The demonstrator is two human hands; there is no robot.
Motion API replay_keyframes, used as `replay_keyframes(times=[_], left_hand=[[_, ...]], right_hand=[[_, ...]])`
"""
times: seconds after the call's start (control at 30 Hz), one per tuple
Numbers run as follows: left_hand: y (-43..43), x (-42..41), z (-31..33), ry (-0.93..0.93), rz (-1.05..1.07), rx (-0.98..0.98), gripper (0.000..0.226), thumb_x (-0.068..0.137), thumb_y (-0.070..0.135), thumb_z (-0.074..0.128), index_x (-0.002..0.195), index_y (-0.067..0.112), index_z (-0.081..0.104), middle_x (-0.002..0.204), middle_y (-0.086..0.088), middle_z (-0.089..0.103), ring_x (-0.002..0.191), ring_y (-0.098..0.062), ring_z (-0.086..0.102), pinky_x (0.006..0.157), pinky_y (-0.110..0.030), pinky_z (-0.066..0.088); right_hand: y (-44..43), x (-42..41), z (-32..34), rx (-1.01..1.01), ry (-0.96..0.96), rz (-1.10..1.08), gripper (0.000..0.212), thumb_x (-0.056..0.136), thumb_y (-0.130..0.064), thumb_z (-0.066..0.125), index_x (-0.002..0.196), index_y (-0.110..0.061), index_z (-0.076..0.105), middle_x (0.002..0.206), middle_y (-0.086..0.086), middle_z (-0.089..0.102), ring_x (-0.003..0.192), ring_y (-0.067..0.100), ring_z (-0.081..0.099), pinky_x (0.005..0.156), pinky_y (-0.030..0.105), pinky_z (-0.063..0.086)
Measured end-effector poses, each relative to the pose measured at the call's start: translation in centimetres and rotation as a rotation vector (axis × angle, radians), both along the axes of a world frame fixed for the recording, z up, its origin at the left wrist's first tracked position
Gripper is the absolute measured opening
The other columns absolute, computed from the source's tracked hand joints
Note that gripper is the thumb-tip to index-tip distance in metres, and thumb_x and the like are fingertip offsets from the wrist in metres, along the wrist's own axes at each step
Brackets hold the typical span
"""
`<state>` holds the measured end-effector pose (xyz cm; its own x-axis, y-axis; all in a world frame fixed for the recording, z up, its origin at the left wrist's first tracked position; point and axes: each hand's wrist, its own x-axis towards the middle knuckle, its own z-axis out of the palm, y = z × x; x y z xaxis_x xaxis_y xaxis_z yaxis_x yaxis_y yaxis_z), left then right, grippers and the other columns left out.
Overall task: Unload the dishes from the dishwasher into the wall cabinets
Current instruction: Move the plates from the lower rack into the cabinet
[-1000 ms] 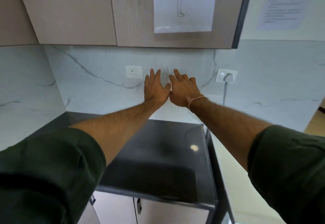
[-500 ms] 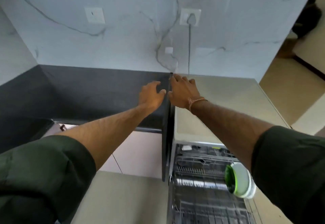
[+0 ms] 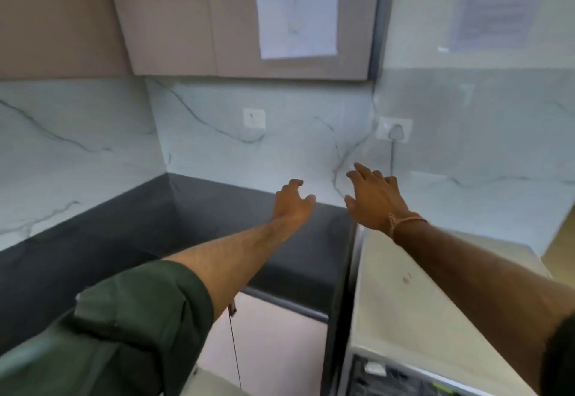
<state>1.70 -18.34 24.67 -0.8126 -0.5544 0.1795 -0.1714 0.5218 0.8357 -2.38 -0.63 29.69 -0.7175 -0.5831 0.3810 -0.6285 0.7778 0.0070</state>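
Nothing is held yet, so the step in hand is judged to be a reach toward a first dish. It is best done by lowering the gaze and both hands to the dishwasher (image 3: pixel 401 377), glimpsed open at 5 o'clock, and by swinging a wall cabinet (image 3: pixel 236 16) door open at 12 o'clock before anything is lifted. The left hand (image 3: pixel 292 201) is stretched forward over the dark counter (image 3: pixel 93 240), empty, fingers loosely curled. The right hand (image 3: pixel 375 198) is extended beside it, empty, fingers spread, palm down, a cord worn at the wrist. No dishes can be made out.
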Motion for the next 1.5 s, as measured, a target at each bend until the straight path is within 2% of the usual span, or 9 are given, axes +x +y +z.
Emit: replay_keyframes(times=[0.23,0.43,0.67,0.77,0.87,0.97,1.17,1.4,1.5], left_hand=[[-11.2,-4.2,9.0,0.213,0.074,0.284,0.046,0.092,0.026,0.067,0.133,0.013,0.05,0.124,-0.008,0.058,0.105,-0.024,0.058,0.088,-0.027,0.046],[-24.9,-9.5,14.0,0.36,0.07,0.621,0.019,0.096,0.025,0.059,0.106,0.009,0.063,0.104,-0.009,0.062,0.093,-0.028,0.061,0.078,-0.035,0.051],[-38.4,-17.0,17.6,0.556,-0.011,0.953,0.038,0.104,0.023,0.042,0.14,0.013,0.051,0.139,-0.007,0.051,0.115,-0.029,0.061,0.102,-0.042,0.049],[-41.8,-19.2,19.1,0.662,0.007,1.038,0.022,0.103,0.017,0.04,0.105,0.014,0.062,0.115,-0.006,0.056,0.104,-0.027,0.062,0.088,-0.04,0.052],[-44.7,-20.5,20.3,0.731,0.073,1.081,0.026,0.095,0.004,0.037,0.081,0.01,0.058,0.093,-0.006,0.06,0.093,-0.027,0.059,0.082,-0.04,0.056],[-46.6,-20.8,20.1,0.749,0.0,1.126,0.021,0.093,-0.006,0.041,0.093,0.002,0.06,0.102,-0.012,0.063,0.099,-0.03,0.062,0.097,-0.048,0.053],[-45.6,-19.0,20.0,0.769,-0.076,1.167,0.014,0.095,-0.012,0.047,0.094,-0.003,0.058,0.099,-0.014,0.063,0.112,-0.032,0.063,0.096,-0.05,0.054],[-45.2,-15.9,19.5,0.823,-0.027,1.134,0.044,0.086,-0.021,0.048,0.128,-0.008,0.049,0.096,-0.016,0.063,0.099,-0.028,0.066,0.082,-0.047,0.06],[-43.8,-13.6,19.5,0.844,-0.008,1.102,0.036,0.085,-0.021,0.052,0.12,-0.012,0.052,0.091,-0.018,0.063,0.083,-0.024,0.067,0.084,-0.047,0.06]], right_hand=[[-9.7,-3.8,8.1,0.019,0.139,0.076,0.058,0.096,-0.036,0.049,0.148,-0.016,0.034,0.162,0.007,0.019,0.139,0.032,0.035,0.11,0.048,0.028],[-21.8,-8.5,12.7,0.049,0.227,0.147,0.057,0.095,-0.034,0.051,0.146,-0.015,0.036,0.162,0.009,0.021,0.14,0.032,0.033,0.11,0.048,0.026],[-33.7,-14.8,16.1,0.084,0.34,0.149,0.057,0.092,-0.033,0.054,0.143,-0.013,0.04,0.159,0.009,0.025,0.139,0.031,0.033,0.111,0.045,0.026],[-36.9,-16.6,17.2,0.15,0.466,0.167,0.055,0.088,-0.033,0.055,0.138,-0.014,0.047,0.158,0.006,0.028,0.133,0.032,0.039,0.105,0.048,0.033],[-39.1,-17.4,17.8,0.21,0.585,0.168,0.053,0.083,-0.032,0.058,0.133,-0.015,0.054,0.157,0.006,0.03,0.125,0.032,0.042,0.098,0.049,0.038],[-40.3,-17.5,17.9,0.213,0.642,0.135,0.053,0.079,-0.032,0.06,0.13,-0.018,0.056,0.158,0.006,0.029,0.122,0.032,0.043,0.094,0.048,0.039],[-40.8,-17.0,17.8,0.228,0.618,0.1,0.059,0.08,-0.032,0.059,0.138,-0.021,0.049,0.161,0.005,0.022,0.128,0.032,0.038,0.098,0.049,0.037],[-40.6,-15.6,18.6,0.305,0.52,0.067,0.067,0.079,-0.037,0.058,0.143,-0.024,0.043,0.164,0.001,0.008,0.134,0.033,0.03,0.098,0.05,0.037],[-40.6,-14.7,19.7,0.329,0.4,0.064,0.067,0.081,-0.037,0.056,0.145,-0.024,0.041,0.164,-0.002,0.005,0.137,0.034,0.027,0.102,0.052,0.035]])
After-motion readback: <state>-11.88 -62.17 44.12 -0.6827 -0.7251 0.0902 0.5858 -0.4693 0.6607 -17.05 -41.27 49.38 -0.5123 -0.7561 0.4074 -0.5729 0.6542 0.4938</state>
